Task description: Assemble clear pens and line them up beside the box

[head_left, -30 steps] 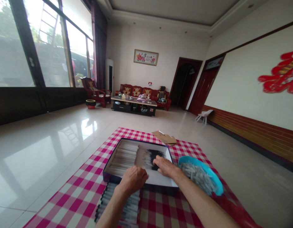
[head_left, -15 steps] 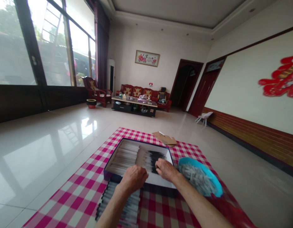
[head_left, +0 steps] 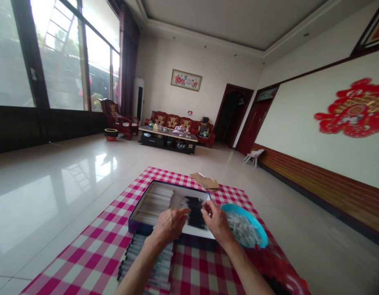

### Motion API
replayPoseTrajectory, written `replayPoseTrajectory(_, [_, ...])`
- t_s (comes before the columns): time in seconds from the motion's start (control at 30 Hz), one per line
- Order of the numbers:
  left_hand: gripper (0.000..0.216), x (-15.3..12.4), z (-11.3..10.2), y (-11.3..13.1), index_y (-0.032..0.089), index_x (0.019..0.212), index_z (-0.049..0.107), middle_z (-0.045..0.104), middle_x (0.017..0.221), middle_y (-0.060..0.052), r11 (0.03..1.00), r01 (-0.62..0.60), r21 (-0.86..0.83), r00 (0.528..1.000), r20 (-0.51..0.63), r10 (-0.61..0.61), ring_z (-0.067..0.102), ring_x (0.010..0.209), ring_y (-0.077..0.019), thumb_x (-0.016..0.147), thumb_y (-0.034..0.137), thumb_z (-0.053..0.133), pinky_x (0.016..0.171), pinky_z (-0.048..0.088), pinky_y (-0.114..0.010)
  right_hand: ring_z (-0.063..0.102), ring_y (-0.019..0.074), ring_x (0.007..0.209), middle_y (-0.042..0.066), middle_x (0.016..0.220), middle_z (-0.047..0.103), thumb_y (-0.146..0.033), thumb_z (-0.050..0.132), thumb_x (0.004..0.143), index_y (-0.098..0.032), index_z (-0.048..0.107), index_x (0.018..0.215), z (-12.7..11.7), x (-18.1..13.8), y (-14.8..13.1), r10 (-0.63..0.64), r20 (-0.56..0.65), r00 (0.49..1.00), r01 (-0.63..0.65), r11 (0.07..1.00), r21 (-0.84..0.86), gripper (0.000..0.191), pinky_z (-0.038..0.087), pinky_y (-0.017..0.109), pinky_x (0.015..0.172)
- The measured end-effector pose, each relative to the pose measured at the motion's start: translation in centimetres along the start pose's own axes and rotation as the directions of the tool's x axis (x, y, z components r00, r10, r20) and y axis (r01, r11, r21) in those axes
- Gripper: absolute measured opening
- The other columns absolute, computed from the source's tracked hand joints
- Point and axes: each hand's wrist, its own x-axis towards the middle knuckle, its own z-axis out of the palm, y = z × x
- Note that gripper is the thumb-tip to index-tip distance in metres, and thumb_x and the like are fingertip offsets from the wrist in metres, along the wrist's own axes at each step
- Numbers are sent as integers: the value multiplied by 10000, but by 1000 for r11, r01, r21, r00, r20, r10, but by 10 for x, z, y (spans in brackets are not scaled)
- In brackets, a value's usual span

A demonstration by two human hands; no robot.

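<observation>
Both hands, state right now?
Left hand: fingers curled over the shallow box; can't tell if holding anything.
Right hand: fingers bent beside slim black pieces; grip can't be told.

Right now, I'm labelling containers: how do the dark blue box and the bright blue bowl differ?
The box is rectangular with straight sides; the bowl is rounded. The box is dark outside and pale inside, the bowl bright blue. The box holds pale tubes lined up beside dark pieces; the bowl holds pale pieces in a jumble. Both are open-topped.
</observation>
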Motion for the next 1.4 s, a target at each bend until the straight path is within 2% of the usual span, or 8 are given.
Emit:
replayPoseTrajectory(0.07, [302,-3,-1,12,273,1139,612,728,909,-45,997,-39,-70,999,-39,36,682,851,-216,917,249,408,698,467,-269,651,176,728,59,849,650,-264,468,858,-165,499,1137,-11,-18,-8,87,-124,988,-59,974,219,298,517,280,665])
replayPoseTrajectory(0.17, [266,-12,4,31,233,1073,627,723,880,-37,975,-122,-185,991,-76,109,679,826,-193,900,227,425,706,460,-246,645,172,674,31,864,623,-313,554,824,-206,356,1331,-30,-46,-18,257,-217,942,-90,813,575,554,532,289,613])
replayPoseTrajectory(0.3, [235,-26,19,53,223,1026,641,718,812,-27,946,-192,-262,981,-90,174,676,766,-187,891,232,448,669,444,-235,633,164,683,8,876,606,-360,626,798,-269,207,1438,-54,-77,-25,389,-285,876,-73,691,719,770,539,301,626])
replayPoseTrajectory(0.53, [210,-40,35,77,207,863,627,637,667,7,899,-321,-297,947,-126,297,609,622,-133,901,192,421,572,362,-208,640,183,728,15,888,609,-365,654,792,-290,164,1450,-59,-104,-30,462,-362,810,-28,646,763,824,554,338,682])
replayPoseTrajectory(0.83, [225,-47,45,80,195,764,573,578,606,20,888,-320,-330,948,-108,301,566,555,-116,917,196,408,532,328,-212,660,193,711,15,857,641,-359,666,778,-262,201,1422,-41,-113,-29,495,-365,789,-14,609,793,800,559,335,664])
replayPoseTrajectory(1.0, [239,-48,52,74,201,900,620,644,712,-14,891,-312,-329,950,-127,286,629,648,-145,936,244,387,596,411,-208,671,206,711,41,806,682,-442,636,776,-202,555,1066,-18,-121,-25,585,-360,727,-63,579,813,385,558,325,650])
replayPoseTrajectory(1.1, [262,-47,53,71,208,905,631,662,761,-34,906,-307,-292,950,-151,273,650,688,-159,941,277,381,639,458,-220,672,212,753,65,809,700,-446,597,801,-181,634,885,-6,-124,-27,572,-356,739,-117,629,769,280,547,316,692])
replayPoseTrajectory(1.4, [290,-49,79,65,179,1127,569,711,954,-90,929,-312,-199,911,-341,232,686,825,-187,930,259,370,724,539,-266,645,210,935,84,978,687,-276,479,884,-201,665,973,20,-136,-31,320,-478,818,-55,870,490,219,516,333,827])
